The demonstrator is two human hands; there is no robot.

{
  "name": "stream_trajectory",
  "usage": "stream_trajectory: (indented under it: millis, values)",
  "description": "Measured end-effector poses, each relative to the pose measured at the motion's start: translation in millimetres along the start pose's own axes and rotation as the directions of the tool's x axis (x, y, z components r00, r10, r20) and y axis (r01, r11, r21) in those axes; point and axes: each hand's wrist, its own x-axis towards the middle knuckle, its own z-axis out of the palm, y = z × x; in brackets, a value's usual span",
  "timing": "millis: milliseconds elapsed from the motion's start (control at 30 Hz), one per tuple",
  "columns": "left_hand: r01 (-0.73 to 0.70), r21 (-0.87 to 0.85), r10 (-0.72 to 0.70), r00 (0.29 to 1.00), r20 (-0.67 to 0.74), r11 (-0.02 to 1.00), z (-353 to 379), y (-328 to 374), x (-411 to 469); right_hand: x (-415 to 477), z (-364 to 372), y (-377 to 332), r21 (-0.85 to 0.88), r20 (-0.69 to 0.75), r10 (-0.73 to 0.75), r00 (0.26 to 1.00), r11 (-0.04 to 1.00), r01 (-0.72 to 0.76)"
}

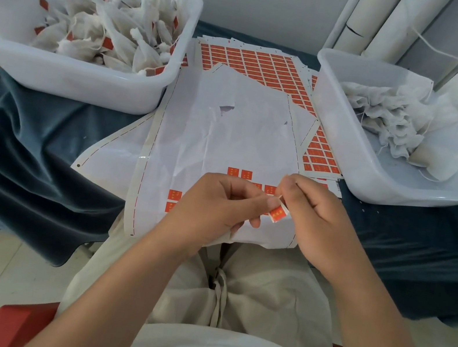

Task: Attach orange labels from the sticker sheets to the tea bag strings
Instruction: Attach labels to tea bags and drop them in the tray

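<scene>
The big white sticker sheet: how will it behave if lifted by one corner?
Probably floppy: the sheet is thin, creased and droops at its near edge. Likely very light, so a push may slide it on the blue cloth. It may tear easily; ragged tears show near its top.

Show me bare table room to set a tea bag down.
Blue cloth is bare in front of the left bin and the right bin. Crowded: sticker sheets between them, where left hand and right hand pinch an orange label.

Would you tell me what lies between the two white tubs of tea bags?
In the head view, sticker sheets lie between the left tub and the right tub: orange labels at the back, mostly peeled backing in front.
</scene>
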Motion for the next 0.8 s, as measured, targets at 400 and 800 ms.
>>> stream_trajectory:
  millis: [400, 800]
  values:
    - [-0.106, -0.016, 0.102, 0.981, -0.167, 0.994, 9.1, -1.5, 1.1, -1.3, 3.9, -2.9, 0.053, 0.012, -0.061, 0.998, 0.997, 0.06]
    - [-0.101, -0.018, 0.094, 0.967, -0.237, 0.995, 10.1, -1.9, 0.9, 1.4, 5.0, -0.4, -0.022, 0.089, 0.002, 0.996, 1.0, 0.0]
